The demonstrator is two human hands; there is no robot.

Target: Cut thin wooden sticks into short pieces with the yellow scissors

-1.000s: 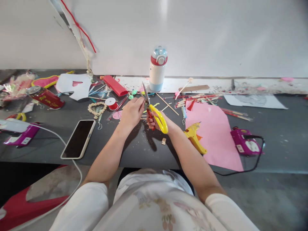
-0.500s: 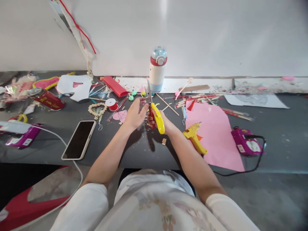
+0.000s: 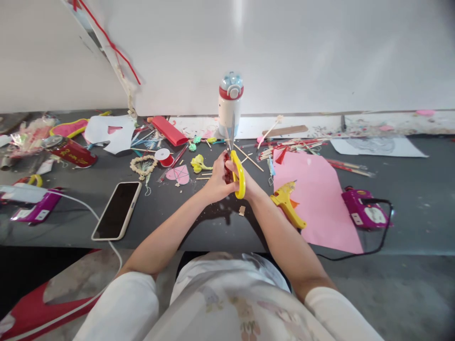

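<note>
A pair of scissors [image 3: 241, 176] with one yellow and one red handle points upright, blades away from me. My right hand [image 3: 250, 183] is closed around it from the right. From the left, my left hand [image 3: 221, 183] is closed against the red handle, and its fingertips are partly hidden. A yellow flower-like piece [image 3: 199, 164] lies just left of my left hand, beside a few thin sticks [image 3: 204, 175]. Below the hands is a small beige scrap [image 3: 242, 210]. A pink paper piece with drawn lines [image 3: 178, 174] rests farther left.
A bottle [image 3: 229, 109] stands behind the hands. To the right are a yellow glue gun [image 3: 289, 203] on pink paper [image 3: 316, 203] and a purple power strip [image 3: 366, 208]. Leftward lie a phone [image 3: 117, 210], a red ribbon spool [image 3: 164, 157], a beaded heart [image 3: 143, 164] and a drink can [image 3: 71, 150].
My left hand has moved right and closed against the scissors. The scissors have shifted slightly right and their blades look closer together. The yellow flower-like piece has come into view.
</note>
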